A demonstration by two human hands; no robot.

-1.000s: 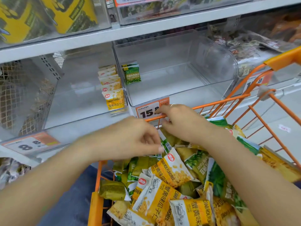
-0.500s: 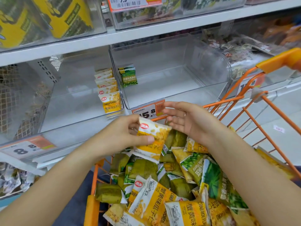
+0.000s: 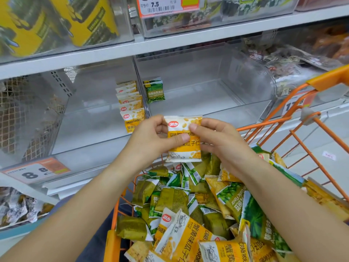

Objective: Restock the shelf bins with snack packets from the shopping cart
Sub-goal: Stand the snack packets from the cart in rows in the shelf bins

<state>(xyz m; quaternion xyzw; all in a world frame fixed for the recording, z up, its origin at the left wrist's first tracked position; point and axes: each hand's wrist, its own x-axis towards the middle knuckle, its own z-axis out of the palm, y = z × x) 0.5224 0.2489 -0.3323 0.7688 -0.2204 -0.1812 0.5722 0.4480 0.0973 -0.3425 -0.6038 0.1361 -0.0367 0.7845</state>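
Note:
A yellow-and-white crab roe snack packet (image 3: 184,148) is held upright above the orange shopping cart (image 3: 294,137). My left hand (image 3: 151,142) grips its left side and my right hand (image 3: 221,142) pinches its right side. The cart below is full of yellow and green snack packets (image 3: 185,214). Behind the packet, the left clear shelf bin (image 3: 90,120) holds a row of several matching yellow packets (image 3: 131,106) along its right wall. The right clear bin (image 3: 207,91) holds green pea packets (image 3: 155,90) at its back left corner.
Price tags hang on the bin fronts, one reading 8.8 (image 3: 35,170) at the left. The upper shelf (image 3: 170,44) carries bins with yellow-green bags. A bin of dark packets (image 3: 294,67) sits to the right, a mesh-sided bin (image 3: 24,118) to the left.
My left hand lifted a yellow packet out of the cart. My right hand came onto its right side, and both hands now hold it upright, higher and nearer the shelf.

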